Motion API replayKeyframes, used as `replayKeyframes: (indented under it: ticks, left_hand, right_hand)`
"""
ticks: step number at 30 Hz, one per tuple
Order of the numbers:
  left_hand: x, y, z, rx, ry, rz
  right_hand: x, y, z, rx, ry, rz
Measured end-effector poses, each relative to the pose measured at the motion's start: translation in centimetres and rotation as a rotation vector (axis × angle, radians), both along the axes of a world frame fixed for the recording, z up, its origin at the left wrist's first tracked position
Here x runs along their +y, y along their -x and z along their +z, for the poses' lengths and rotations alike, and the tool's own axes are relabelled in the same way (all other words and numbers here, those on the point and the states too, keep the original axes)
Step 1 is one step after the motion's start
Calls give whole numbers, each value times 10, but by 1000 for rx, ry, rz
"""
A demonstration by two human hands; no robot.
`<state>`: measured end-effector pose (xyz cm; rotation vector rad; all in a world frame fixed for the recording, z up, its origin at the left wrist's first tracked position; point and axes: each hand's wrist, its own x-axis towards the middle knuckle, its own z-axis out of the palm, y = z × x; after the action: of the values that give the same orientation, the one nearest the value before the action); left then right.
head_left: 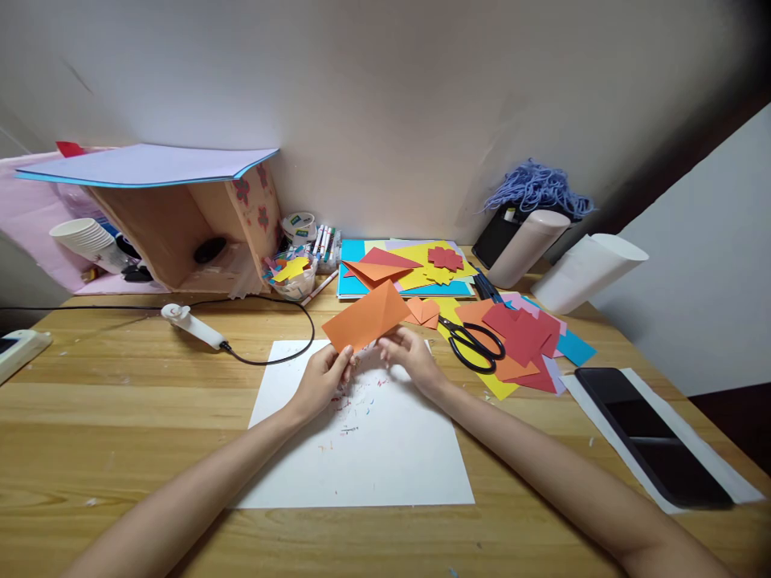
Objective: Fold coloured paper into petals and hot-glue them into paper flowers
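Observation:
An orange sheet of paper (365,319), with a crease near its right end, is held up over a white sheet (361,474). My left hand (325,373) pinches its lower left edge between thumb and fingers. At the paper's lower right corner, my right hand (413,357) has its fingers curled, with the fingertips partly behind the paper. Coloured marks or scraps dot the white sheet below. Just right of my right hand lie black-handled scissors (475,345) and a small folded orange paper heart (423,311).
Coloured paper pieces (524,337) spread under and beside the scissors. Behind stand a stack of coloured paper (346,281) and a tub of scraps (293,277). A white corded device (193,325) lies left, a black phone (650,437) right. White rolls (590,273) stand at back right.

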<state>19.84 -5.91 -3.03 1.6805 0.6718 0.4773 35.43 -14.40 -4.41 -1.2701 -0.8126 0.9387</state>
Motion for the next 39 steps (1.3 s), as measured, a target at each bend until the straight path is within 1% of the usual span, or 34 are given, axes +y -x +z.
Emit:
replayKeyframes:
  ticks: [2,4,7,14,19,22,25,29,33,39]
  left_hand:
    - [-2,0,2,9,-45,-42]
    - [-3,1,3,15,-88,-92]
    - [-3,1,3,26,-116,-131]
    - [-3,2,0,77,-166,-108]
    - [-3,2,3,91,-195,-114]
    - [-3,1,4,70,-184,-90]
    - [-2,1,2,73,-107,-45]
    - [1,0,-2,53,25,1]
    - [4,-1,-2,19,22,23]
    - [4,-1,-1,15,-4,35]
  right_hand:
    - [-2,12,0,-34,35,156]
    - [-5,20,0,-45,46,208]
    - [-7,24,0,-38,67,203]
    - [-9,20,0,-104,152,184]
    - [-6,19,-1,-83,142,178]
    - [-4,17,0,-65,140,166]
    - [-1,10,2,-69,126,125]
    - [2,-7,1,-114,72,20]
    - [6,-22,-3,-74,37,-116]
    - [9,-30,-3,-77,-23,-241]
